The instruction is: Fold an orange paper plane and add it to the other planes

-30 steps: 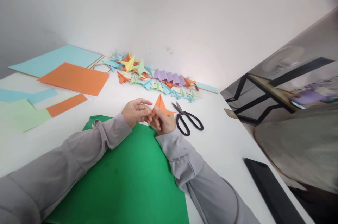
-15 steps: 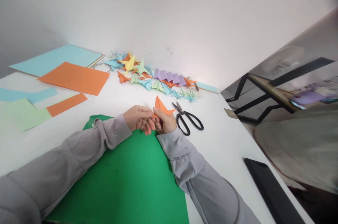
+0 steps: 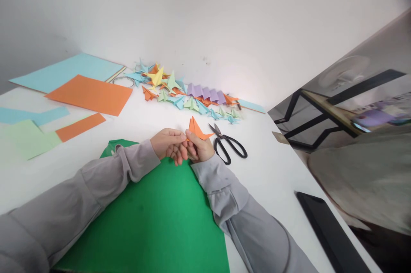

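One orange fold (image 3: 195,129), scissors (image 3: 220,136) beside — origami (image 3: 192,104) behind

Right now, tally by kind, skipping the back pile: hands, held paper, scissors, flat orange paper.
Hands: 2, left hand and right hand
Held folded orange paper: 1
Scissors: 1
Flat orange paper: 2, large sheet and strip
Total: 6

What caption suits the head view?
Left hand and right hand hold pointed, folded orange paper beside black-handled metal scissors.
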`<state>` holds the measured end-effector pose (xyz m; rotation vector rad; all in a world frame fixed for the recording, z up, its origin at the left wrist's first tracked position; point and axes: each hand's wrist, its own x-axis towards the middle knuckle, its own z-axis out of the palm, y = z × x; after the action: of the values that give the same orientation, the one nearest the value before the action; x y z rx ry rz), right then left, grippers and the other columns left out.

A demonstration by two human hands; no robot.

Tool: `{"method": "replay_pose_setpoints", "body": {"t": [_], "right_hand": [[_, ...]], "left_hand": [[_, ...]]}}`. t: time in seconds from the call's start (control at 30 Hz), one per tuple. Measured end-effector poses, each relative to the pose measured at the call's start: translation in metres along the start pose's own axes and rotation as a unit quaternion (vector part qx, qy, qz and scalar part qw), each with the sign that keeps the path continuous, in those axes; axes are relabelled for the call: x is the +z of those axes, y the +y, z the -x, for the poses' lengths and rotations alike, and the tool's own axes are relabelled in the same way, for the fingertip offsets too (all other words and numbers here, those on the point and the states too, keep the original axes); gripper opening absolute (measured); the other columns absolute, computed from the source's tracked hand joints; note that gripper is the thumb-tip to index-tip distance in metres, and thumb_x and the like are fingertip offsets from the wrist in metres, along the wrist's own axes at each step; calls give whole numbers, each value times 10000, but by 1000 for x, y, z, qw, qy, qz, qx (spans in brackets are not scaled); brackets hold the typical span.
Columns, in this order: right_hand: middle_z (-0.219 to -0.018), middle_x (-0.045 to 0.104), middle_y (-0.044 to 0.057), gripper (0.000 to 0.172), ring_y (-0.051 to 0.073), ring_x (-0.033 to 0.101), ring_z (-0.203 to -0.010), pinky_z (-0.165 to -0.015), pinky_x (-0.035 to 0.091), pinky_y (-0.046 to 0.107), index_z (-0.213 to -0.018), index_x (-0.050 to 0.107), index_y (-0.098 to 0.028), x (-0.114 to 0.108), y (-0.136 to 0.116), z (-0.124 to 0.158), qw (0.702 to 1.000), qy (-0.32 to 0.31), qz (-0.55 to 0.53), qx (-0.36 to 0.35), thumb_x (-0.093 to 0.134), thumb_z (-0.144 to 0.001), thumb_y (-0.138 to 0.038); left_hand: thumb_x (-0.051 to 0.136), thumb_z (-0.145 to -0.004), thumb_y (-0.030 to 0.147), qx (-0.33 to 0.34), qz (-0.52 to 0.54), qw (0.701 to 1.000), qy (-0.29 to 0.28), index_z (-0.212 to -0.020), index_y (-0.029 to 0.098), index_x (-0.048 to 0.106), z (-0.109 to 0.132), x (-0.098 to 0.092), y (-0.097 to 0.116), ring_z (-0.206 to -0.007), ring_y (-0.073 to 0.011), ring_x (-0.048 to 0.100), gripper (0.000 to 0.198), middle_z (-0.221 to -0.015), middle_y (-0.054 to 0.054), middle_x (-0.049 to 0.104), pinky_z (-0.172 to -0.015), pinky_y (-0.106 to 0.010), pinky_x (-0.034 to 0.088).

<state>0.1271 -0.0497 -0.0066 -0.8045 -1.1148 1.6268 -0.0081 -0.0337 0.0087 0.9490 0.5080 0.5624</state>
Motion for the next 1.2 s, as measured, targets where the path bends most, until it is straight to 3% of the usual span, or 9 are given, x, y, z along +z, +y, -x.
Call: {"method": "replay_pose_setpoints", "body": {"t": [0.23,0.37,0.5,0.6,0.73,1.03,1.2], "right_hand": [[-232,332,-78,473,32,218,-192,-238,139,174,-374,408,-187,-3,-4,-3,996,-5,-80,42,670,-648,-471],[-254,312,-93,471,21,188,-202,-228,173,151,-391,331,-191,-14,-10,-7,984,13,-168,67,576,-764,-344],[-255,314,-80,478,26,184,-201,-221,175,140,-393,298,-189,-18,-11,-8,974,0,-212,79,455,-839,-258],[-238,323,-74,475,34,205,-182,-208,170,147,-373,304,-189,-16,-9,-7,979,-35,-183,79,491,-804,-261],[-216,316,-73,462,35,209,-161,-202,148,157,-345,336,-188,-11,-7,-7,988,-49,-125,75,583,-712,-322],[-192,347,-21,478,61,263,-167,-236,150,205,-300,458,-165,5,-3,-3,996,77,34,14,622,-611,-489],[-203,336,-39,492,57,272,-196,-252,178,201,-327,432,-178,7,-4,-3,998,62,28,5,665,-567,-538]], "left_hand": [[596,-753,300,18,35,999,6,-591,112,498,-3,4,-4,-351,-156,567,267,-484,-79,630,-327,-224,439],[594,-741,208,48,95,994,23,-521,113,451,-5,4,-6,-425,-142,600,278,-589,-102,667,-409,-226,473],[466,-805,179,27,122,991,43,-540,120,469,-5,2,-4,-403,-156,587,271,-540,-90,642,-400,-247,458],[397,-853,242,-5,119,991,52,-574,115,505,-5,2,-3,-408,-160,587,325,-528,-94,631,-411,-254,458],[517,-804,323,-13,89,994,58,-645,100,562,-5,5,-3,-405,-147,577,277,-512,-66,617,-412,-244,463],[696,-657,297,47,50,997,47,-583,106,536,-6,2,-8,-379,-134,556,260,-471,-39,592,-361,-219,431],[698,-647,305,71,41,995,53,-530,131,475,-7,2,-8,-303,-99,474,306,-383,21,494,-295,-187,352]]}}
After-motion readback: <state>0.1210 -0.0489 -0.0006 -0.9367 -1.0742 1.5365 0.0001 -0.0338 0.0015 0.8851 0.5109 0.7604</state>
